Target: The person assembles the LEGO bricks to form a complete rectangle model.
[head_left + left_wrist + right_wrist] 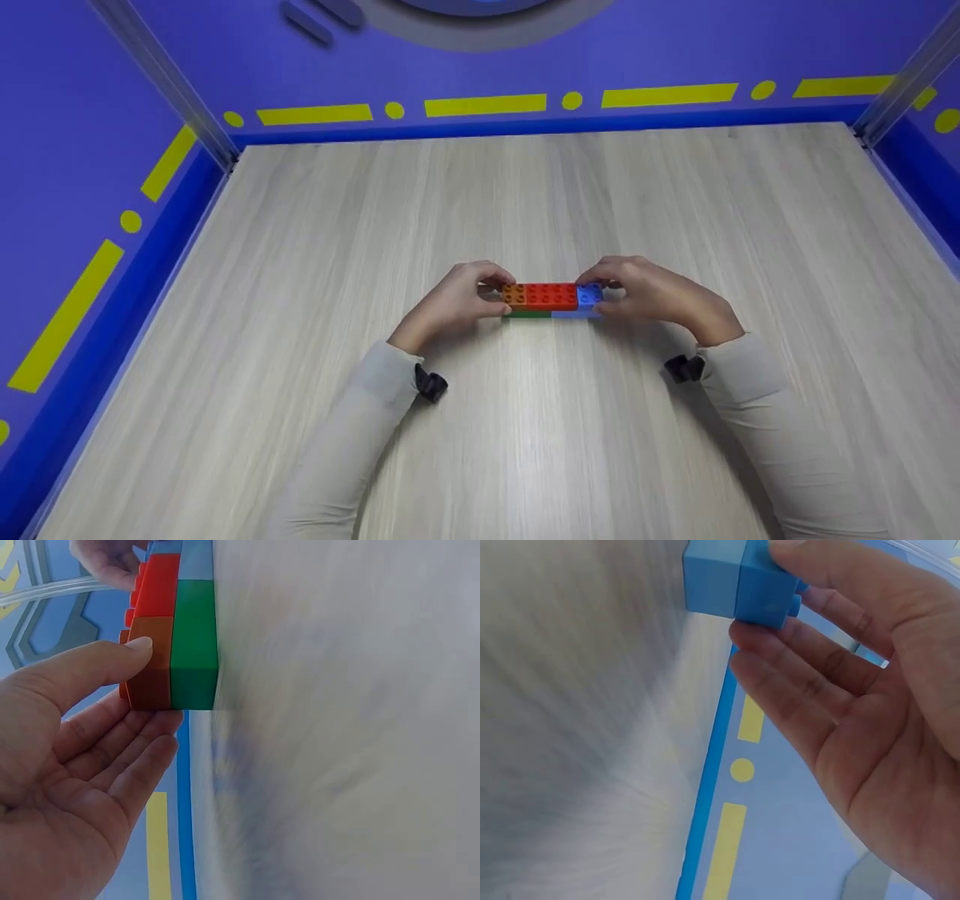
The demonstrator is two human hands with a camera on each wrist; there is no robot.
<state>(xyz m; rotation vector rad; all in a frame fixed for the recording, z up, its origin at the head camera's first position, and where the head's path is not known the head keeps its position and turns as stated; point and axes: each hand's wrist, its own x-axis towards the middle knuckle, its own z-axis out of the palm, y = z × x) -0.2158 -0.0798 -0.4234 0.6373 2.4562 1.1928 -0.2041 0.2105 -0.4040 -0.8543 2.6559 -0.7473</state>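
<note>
A two-layer row of toy building bricks lies on the wooden table in front of me. Its top layer runs from an orange brick (514, 294) through a red brick (552, 297) to a blue brick (589, 295). Below them sit a green brick (195, 645) on the left and a light blue brick (713, 577) on the right. My left hand (455, 301) pinches the orange brick at the left end, thumb on its near side. At the other end my right hand (654, 294) pinches the upper blue brick, its thumb also on the near side.
The wooden table (480, 210) extends around the bricks on all sides. Purple-blue panels with yellow dashes (486, 105) stand along its back, left and right edges. Black camera mounts (430, 384) are strapped at both sleeve cuffs.
</note>
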